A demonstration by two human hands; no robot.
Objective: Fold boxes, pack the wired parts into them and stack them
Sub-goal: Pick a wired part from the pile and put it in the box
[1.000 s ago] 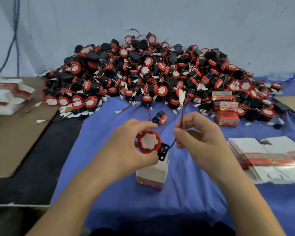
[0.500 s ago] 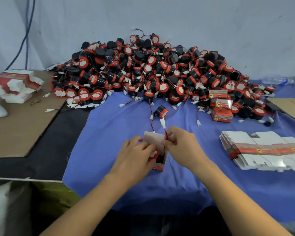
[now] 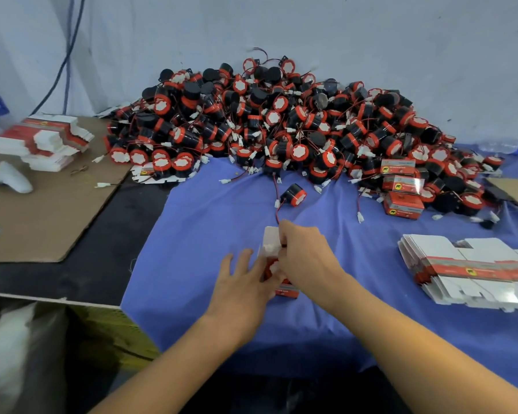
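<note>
Bare blue cloth (image 3: pixel 198 234) open left of the middle box (image 3: pixel 271 239), big pile of wired parts (image 3: pixel 281 121) closing the whole back, one loose part (image 3: pixel 293 195) just beyond the box, stack of flat boxes (image 3: pixel 473 264) blocking the right side

The small box (image 3: pixel 286 291) stood upright in front of me, red at its base, its white top flap (image 3: pixel 271 237) raised open. A red-rimmed wired part (image 3: pixel 270 268) sat partly inside it. A loose part (image 3: pixel 293 195) lay on its side beyond, just before the big heap of parts (image 3: pixel 281 124). Three closed red boxes (image 3: pixel 402 186) rested against the heap's right side. Flat blanks (image 3: pixel 476 264) lay fanned at right, and a second stack (image 3: pixel 42 141) at far left.
</note>
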